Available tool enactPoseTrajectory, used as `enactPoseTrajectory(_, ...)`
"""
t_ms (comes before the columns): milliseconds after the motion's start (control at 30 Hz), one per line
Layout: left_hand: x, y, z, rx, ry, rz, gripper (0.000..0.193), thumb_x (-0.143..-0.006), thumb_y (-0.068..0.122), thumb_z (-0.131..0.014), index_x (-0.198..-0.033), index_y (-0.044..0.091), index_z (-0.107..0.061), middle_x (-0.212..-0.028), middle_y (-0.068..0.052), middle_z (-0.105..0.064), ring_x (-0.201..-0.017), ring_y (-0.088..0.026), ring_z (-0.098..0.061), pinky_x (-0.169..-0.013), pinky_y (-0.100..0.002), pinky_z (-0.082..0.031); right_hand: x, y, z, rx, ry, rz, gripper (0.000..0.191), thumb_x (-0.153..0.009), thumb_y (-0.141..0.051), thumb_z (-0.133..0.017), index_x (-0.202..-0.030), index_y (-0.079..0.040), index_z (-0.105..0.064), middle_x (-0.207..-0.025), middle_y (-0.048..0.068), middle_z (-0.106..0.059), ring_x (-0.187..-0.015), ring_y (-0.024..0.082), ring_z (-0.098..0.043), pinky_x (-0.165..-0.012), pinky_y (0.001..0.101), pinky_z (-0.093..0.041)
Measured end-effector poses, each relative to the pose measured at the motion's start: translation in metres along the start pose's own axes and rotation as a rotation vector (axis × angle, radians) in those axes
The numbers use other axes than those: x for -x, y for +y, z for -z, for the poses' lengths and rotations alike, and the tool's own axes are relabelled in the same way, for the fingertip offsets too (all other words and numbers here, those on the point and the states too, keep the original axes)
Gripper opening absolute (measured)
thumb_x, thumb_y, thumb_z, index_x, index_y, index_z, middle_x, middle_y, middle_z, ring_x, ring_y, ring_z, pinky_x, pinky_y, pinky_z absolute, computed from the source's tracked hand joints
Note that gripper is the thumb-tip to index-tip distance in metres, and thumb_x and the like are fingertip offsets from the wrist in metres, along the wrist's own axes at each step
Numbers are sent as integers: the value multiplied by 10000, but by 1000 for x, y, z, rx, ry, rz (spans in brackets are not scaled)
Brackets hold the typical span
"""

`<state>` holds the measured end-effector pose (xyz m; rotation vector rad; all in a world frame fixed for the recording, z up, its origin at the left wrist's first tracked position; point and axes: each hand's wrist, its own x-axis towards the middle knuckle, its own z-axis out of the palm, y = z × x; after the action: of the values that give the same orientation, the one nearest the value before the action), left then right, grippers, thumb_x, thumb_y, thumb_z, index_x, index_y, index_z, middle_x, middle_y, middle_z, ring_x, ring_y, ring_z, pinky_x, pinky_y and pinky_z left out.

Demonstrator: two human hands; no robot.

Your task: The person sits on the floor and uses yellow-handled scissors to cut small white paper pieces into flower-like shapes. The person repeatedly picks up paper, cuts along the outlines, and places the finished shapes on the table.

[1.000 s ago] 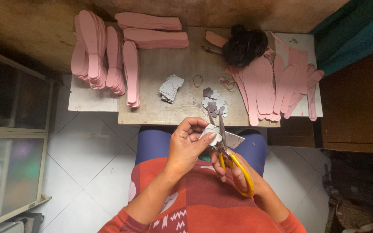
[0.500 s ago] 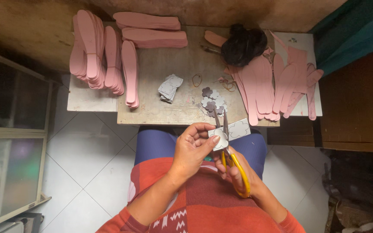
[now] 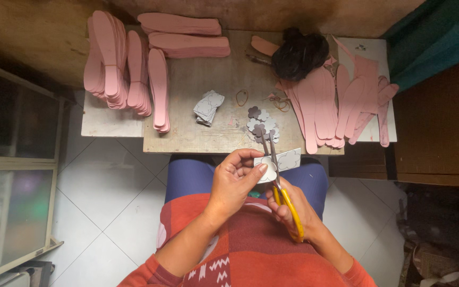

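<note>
Grey sheet piece (image 3: 285, 161), flat, thin, with scalloped flower-like outlines on it, is held over the lap just off the desk's (image 3: 197, 139) near edge. Left hand (image 3: 235, 183) is closed on it, thumb on top, pinching it level, I judge so the outline faces up for the blades. Right hand (image 3: 293, 210) is closed through the yellow handles of the scissors (image 3: 273, 165); blades point away toward the desk and stand partly apart at the piece's edge. Cut-out grey flower shapes (image 3: 261, 125) lie heaped at the near edge, directly ahead of the hands, likely within easy drop. A small stack of grey pieces (image 3: 208, 106) sits mid-desk. Pink sole-shaped cutouts (image 3: 115, 58) are stacked along the left edge and far-left corner, more fan out at right (image 3: 325, 106), beside a black bundle (image 3: 299, 53).
</note>
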<state>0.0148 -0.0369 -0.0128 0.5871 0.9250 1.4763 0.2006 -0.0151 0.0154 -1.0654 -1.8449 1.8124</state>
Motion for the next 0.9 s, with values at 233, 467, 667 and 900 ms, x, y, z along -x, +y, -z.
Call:
enactPoseTrajectory(233,-1,1,-7,38,38,13,245,-937,33,-740,-1159,-29,-655,-970,-85,-738,-874,-90,-701,-779,-226,-583,-2,9,2,-15,-51,49,1025,-757,-947,-474,-1180,-14,-504,-805,15,-496,-670,101,-474,-571,254,-449)
enactPoseTrajectory(467,0,10,-7,-80,14,75,233,-925,38,-741,-1139,-28,-677,-909,-80,-756,-805,-83,-705,-726,-216,-580,-1,16,6,59,-70,82,1026,-832,-940,-408,-1241,-2,-472,-901,20,-515,-742,120,-486,-654,267,-477)
enactPoseTrajectory(667,-2,9,-6,-33,8,52,251,-926,26,-736,-1161,-29,-666,-932,-80,-748,-830,-82,-701,-752,-216,-579,-2,4,2,-29,-80,64,1135,-778,-952,-429,-1415,-13,-432,-844,8,-453,-710,109,-414,-599,256,-428)
enactPoseTrajectory(900,-6,11,-3,-9,0,15,287,-924,-5,-725,-1198,-30,-641,-982,-85,-736,-880,-90,-701,-797,-224,-588,-5,-12,2,-29,-76,46,1199,-746,-970,-431,-1494,-33,-389,-794,0,-456,-655,99,-424,-553,255,-422)
